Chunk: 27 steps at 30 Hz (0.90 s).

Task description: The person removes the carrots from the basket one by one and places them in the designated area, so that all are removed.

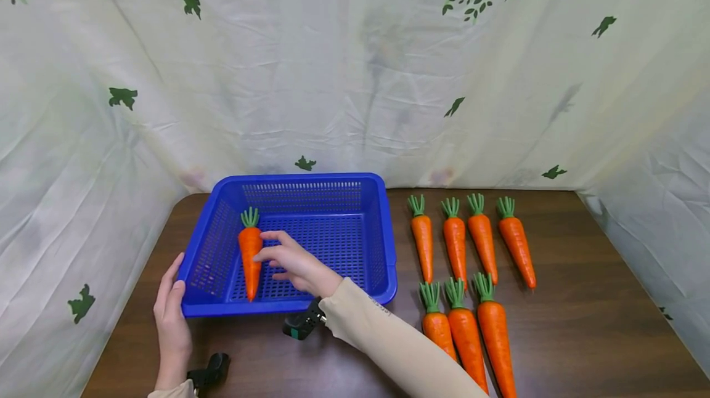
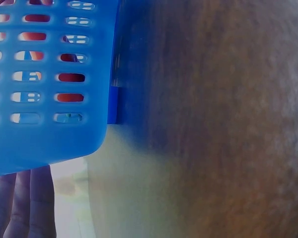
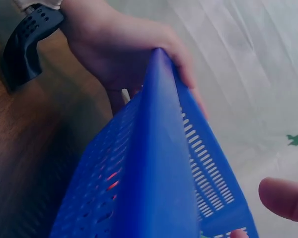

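A blue plastic basket (image 1: 288,308) with slotted walls stands on the table. Inside, toward its left end, lies one orange carrot (image 1: 250,256) with a green top pointing away. My right hand (image 1: 294,262) reaches over the front rim, its fingers spread and loosely bent, fingertips right at the carrot's right side. My left hand (image 1: 173,318) holds the basket's front left corner, thumb by the rim and fingers along the outer wall. In the left wrist view, the left fingers (image 2: 22,208) show below the basket wall (image 2: 44,139). The right wrist view shows the left hand (image 3: 124,44) around the corner.
Right of the basket several more carrots lie in two rows: a back row (image 1: 455,244) and a front row (image 1: 466,336), partly covered by the right sleeve (image 1: 399,342). A leaf-patterned white cloth (image 1: 333,77) hangs behind the brown table (image 1: 582,299) and at both sides.
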Motion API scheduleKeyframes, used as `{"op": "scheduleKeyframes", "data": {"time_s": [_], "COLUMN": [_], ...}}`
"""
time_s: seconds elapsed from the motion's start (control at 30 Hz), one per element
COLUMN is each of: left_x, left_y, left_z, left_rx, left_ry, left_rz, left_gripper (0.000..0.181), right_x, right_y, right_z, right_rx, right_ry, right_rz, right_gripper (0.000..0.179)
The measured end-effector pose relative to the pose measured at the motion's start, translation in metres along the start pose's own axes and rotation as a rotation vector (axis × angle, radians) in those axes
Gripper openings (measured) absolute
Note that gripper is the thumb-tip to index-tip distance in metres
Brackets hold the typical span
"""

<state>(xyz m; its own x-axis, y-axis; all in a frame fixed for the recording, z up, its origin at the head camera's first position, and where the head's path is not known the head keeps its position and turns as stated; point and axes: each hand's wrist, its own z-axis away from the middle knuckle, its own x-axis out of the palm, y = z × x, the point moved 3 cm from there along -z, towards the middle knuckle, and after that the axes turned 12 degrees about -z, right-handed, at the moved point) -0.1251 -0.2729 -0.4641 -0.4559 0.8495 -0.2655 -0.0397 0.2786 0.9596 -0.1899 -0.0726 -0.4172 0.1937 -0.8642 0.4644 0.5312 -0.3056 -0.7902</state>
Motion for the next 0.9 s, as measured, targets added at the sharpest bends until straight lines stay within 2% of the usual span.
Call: {"op": "scheduleKeyframes", "data": {"time_s": [0.2,0.4,0.67,0.9], "left_x": [-0.001,0.0,0.0,0.001], "left_y": [0.001,0.002,0.002,0.001], "left_z": [0.001,0.001,0.001,0.001], "left_rx": [-0.006,-0.007,-0.012,-0.001], "left_ry": [0.001,0.004,0.002,0.008], "left_rz": [-0.022,-0.001,-0.002,0.005], "left_gripper": [0.045,0.044,0.044,0.044], "right_x": [0.003,0.007,0.013,0.017], "right_y": [0.004,0.009,0.011,0.015], "right_z": [-0.006,-0.015,-0.018,-0.022], "right_rx": [0.067,0.123,0.148,0.156], "right_ry": [0.01,-0.005,0.021,0.042], "right_rz": [-0.021,0.014,0.031,0.009], "right_gripper": [0.048,0.05,0.063,0.058]}}
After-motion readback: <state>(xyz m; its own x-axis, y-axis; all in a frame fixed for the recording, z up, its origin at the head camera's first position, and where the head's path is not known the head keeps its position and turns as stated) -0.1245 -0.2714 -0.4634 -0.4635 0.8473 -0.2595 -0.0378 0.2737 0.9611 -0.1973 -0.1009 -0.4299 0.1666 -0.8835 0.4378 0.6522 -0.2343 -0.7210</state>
